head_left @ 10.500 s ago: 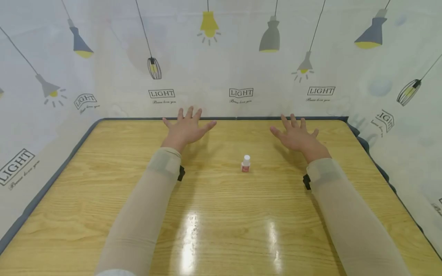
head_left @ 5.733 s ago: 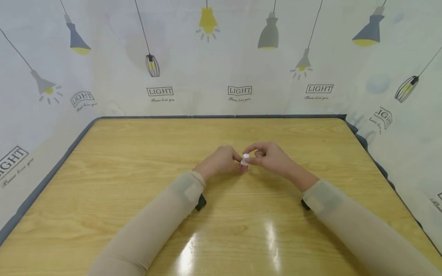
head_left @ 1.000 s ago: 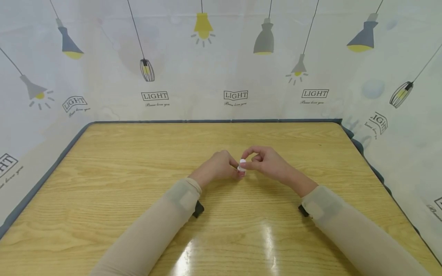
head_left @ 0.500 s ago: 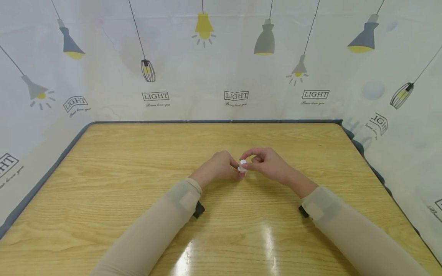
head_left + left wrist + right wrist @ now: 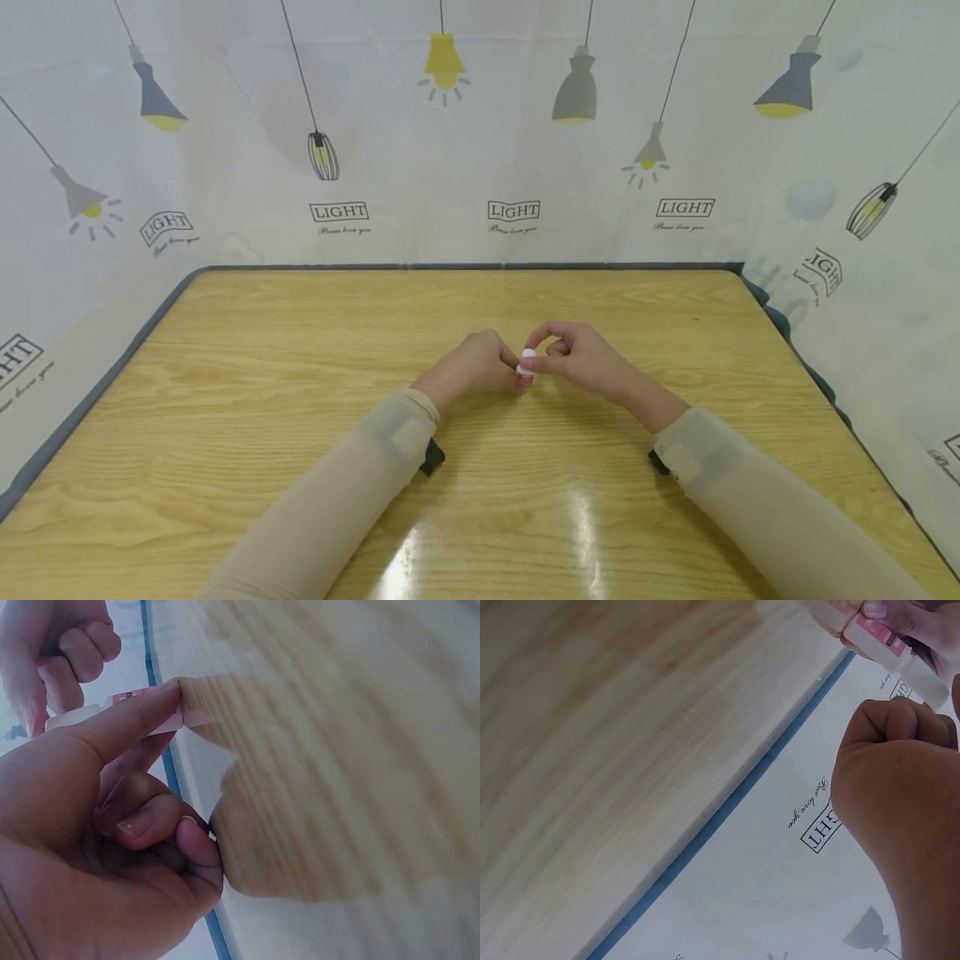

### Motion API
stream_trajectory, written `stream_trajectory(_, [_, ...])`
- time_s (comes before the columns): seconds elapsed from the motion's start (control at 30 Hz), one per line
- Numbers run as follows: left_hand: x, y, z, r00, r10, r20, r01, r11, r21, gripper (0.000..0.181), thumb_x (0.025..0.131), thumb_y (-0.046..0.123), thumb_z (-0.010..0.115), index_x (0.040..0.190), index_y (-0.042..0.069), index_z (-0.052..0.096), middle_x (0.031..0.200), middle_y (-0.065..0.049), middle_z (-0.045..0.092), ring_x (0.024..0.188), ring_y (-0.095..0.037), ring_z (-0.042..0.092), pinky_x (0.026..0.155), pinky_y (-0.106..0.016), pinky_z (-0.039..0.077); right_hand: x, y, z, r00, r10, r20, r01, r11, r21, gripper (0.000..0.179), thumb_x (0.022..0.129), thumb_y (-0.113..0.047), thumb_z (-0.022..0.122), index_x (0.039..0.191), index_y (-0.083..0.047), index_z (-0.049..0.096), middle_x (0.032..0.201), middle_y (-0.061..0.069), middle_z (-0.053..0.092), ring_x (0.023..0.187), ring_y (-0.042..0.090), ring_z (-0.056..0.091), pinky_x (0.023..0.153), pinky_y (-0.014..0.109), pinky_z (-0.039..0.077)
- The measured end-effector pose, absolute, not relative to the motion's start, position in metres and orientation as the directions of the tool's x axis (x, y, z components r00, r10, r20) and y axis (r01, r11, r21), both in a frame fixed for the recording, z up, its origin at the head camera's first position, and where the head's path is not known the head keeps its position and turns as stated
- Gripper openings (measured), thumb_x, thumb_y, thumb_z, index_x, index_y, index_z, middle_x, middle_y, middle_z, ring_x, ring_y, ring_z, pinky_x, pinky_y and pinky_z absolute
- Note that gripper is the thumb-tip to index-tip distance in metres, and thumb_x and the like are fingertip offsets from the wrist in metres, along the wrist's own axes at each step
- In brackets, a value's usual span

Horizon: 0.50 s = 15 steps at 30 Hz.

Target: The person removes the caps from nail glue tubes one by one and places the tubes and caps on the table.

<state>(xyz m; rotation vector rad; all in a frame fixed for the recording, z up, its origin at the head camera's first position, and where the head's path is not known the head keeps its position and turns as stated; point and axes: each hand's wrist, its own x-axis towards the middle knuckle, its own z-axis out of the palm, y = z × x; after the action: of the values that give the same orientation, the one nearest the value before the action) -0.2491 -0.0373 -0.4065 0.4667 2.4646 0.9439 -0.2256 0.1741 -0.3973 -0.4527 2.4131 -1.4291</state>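
While the left hand [image 5: 474,362] pinches a small white plastic bottle [image 5: 873,643] with a pink label [image 5: 883,633], the right hand [image 5: 590,357] is up at the round white cap [image 5: 924,681] on top of it. The left grip is narrow: the thumb and a finger press on the sides of the bottle, and the other fingers curl in close to the table [image 5: 300,350]. That table is yellow-brown wood with wavy lines, and two shiny streaks show near the front. The bottle stands straight up on the table, near the middle, between the two hands. The right grip is narrow too. Its thumb and pointing finger hold the cap, and its other fingers are tucked in. Long cream cloth sleeves [image 5: 322,508] cover both arms, and a small black block [image 5: 432,457] pokes out under each wrist. A dark blue strip [image 5: 727,799] runs along the back edge of the table. Behind it is a pale wall sheet [image 5: 420,167] with pictures of yellow, grey and blue lamps [image 5: 574,87] and the word LIGHT many times.
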Motion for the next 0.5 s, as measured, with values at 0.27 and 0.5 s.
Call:
stream_trajectory(0.27, [-0.2479,-0.0377,-0.4055,-0.837,0.469,-0.281,0.162,0.704,0.691,0.007,0.090,0.023,0.086,0.096,0.021,0.088,0.100,0.005,0.082,0.097,-0.014,0.054,0.099,-0.041,0.047,-0.2263,0.1757,-0.3984,-0.902,-0.425,-0.080,-0.137,0.456,-0.879,0.024,0.102,-0.030,0.074,0.120,-0.015,0.071,0.059,-0.007,0.033,0.050,0.011,0.026,0.052,0.026,0.028])
stream_trajectory(0.5, [-0.2461,-0.0382,-0.4036,-0.835,0.474,-0.279,0.167,0.702,0.692,0.005,0.090,0.022,0.086,0.095,0.020,0.088,0.101,0.006,0.082,0.101,-0.013,0.057,0.104,-0.042,0.050,-0.2266,0.1776,-0.3992,-0.894,-0.446,-0.049,-0.166,0.431,-0.887,0.025,0.104,-0.022,0.071,0.126,-0.011,0.073,0.061,-0.005,0.035,0.052,0.011,0.027,0.052,0.026,0.029])
